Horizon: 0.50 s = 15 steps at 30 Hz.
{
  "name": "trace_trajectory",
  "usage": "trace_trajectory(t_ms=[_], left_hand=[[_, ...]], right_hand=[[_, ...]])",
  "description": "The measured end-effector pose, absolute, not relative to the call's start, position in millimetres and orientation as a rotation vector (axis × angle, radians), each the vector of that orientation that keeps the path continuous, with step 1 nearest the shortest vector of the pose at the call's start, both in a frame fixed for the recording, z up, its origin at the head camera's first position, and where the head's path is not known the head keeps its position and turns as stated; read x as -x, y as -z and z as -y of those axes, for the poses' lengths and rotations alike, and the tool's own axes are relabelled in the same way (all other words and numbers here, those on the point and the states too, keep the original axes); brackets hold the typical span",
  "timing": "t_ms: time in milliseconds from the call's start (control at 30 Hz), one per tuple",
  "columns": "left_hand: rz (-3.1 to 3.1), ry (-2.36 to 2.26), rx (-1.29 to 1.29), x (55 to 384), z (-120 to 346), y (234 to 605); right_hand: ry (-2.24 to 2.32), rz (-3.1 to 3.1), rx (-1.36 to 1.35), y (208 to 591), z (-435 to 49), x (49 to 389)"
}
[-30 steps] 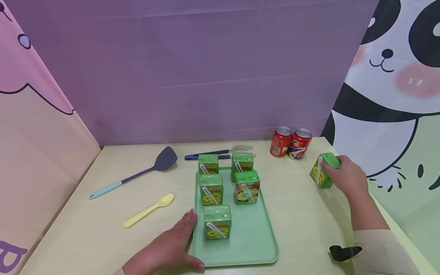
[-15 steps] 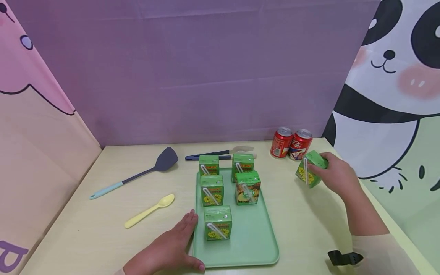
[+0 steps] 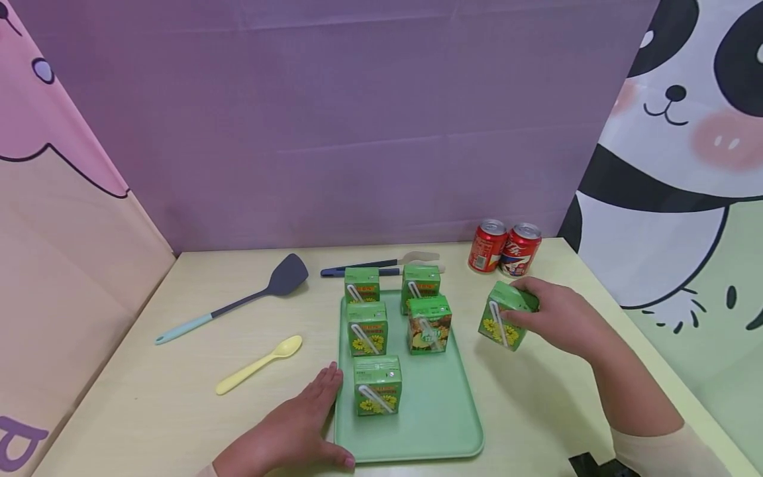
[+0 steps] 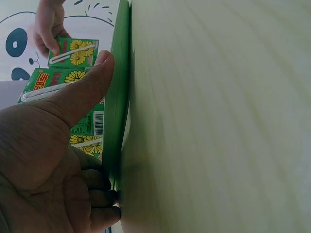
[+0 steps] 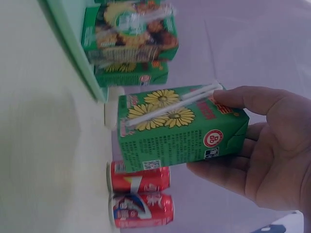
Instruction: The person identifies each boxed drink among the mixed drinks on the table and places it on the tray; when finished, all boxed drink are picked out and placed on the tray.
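My right hand [image 3: 563, 315] grips a green drink carton [image 5: 170, 128] by its upper end, thumb on the front and fingers behind. The carton shows yellow flowers and a white wrapped straw; it hangs tilted above the table, right of the tray. My left hand [image 3: 292, 424] lies against the left edge of the light green tray [image 3: 438, 424], with fingers extended along it and the thumb [image 4: 92, 90] at its near corner. Standing on the tray are several green cartons, one at the front [image 3: 377, 387] and one with a brown fruit print [image 3: 429, 324] on the right.
Two red cans [image 3: 487, 246] stand at the back right. A dark spatula [image 3: 287, 275] with a light blue handle and a yellow spoon [image 3: 259, 366] lie left of the tray. Behind it lie two more long-handled utensils [image 3: 357, 266]. A purple backdrop [image 3: 357, 132] rises behind the table.
My right hand has carried its carton leftward from the table's right side toward the tray, and the carton is now tilted. The left hand and the tray stay where they were.
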<state>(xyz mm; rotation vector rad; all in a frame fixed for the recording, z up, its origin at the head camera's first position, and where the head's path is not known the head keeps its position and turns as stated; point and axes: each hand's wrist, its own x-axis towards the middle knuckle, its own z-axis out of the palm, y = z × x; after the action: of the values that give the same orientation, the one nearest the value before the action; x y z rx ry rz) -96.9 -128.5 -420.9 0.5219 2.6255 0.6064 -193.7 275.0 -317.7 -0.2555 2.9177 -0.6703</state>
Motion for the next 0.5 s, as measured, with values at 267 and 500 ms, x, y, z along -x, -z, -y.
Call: trace_trajectory(t_ms=[267,500], left_hand=[[-2.623,-0.614,-0.526,98,129,421],[-2.632,-0.614,-0.532,97,129,422]], right_hand=[[0.671,-2.836,0.485,316,-244,169],[0.687,-2.764,0.565,321,-224,157]])
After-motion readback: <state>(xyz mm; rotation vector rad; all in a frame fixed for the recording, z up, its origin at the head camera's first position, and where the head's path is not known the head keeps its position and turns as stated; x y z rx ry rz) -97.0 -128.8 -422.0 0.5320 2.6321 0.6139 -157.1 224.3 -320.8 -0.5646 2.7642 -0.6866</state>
